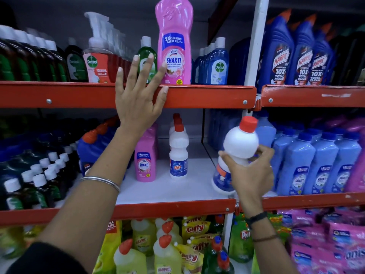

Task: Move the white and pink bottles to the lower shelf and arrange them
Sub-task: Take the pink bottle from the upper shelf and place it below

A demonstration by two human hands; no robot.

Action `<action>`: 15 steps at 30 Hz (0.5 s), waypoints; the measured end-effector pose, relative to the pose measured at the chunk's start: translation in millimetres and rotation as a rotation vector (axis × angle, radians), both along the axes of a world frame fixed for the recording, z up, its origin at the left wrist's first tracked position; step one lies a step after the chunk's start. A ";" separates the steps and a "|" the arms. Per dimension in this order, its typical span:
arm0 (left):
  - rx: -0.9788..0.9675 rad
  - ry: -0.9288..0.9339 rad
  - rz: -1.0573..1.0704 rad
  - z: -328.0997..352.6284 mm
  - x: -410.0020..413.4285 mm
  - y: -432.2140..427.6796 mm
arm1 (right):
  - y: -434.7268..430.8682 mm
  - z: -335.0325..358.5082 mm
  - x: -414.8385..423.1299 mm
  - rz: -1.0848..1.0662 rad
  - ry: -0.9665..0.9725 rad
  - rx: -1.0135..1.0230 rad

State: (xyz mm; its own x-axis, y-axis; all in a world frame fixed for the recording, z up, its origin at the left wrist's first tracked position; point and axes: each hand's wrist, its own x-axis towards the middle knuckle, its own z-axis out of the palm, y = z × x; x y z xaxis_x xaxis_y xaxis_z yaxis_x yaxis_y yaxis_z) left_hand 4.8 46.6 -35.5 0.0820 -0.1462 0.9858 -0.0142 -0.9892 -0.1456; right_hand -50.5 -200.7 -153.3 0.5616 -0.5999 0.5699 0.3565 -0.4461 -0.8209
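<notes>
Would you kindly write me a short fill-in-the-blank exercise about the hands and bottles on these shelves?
1. The right hand grips a white bottle with a ____ cap.
2. The left hand is open beside the tall ____ bottle.
3. That tall bottle stands on the ____ shelf.

Missing words: red; pink; upper

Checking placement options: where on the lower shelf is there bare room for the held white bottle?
Bare white shelf lies between the standing Rin bottle and the held white bottle in the right hand, plus the strip in front of both. Dark small bottles crowd the left, blue bottles the right.
</notes>
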 end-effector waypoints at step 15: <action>0.018 0.003 0.004 0.9 -1.6 1.3 | 106.7 -36.7 72.6 0.275 0.236 -0.131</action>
State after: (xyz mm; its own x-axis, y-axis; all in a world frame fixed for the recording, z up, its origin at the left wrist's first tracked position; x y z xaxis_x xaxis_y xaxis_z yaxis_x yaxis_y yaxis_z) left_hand 3.2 47.8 -34.5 0.0855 -0.1638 0.9828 -0.0102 -0.9865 -0.1635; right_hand 22.1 -94.0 -190.0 0.8161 -0.3393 0.4679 0.2857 -0.4669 -0.8369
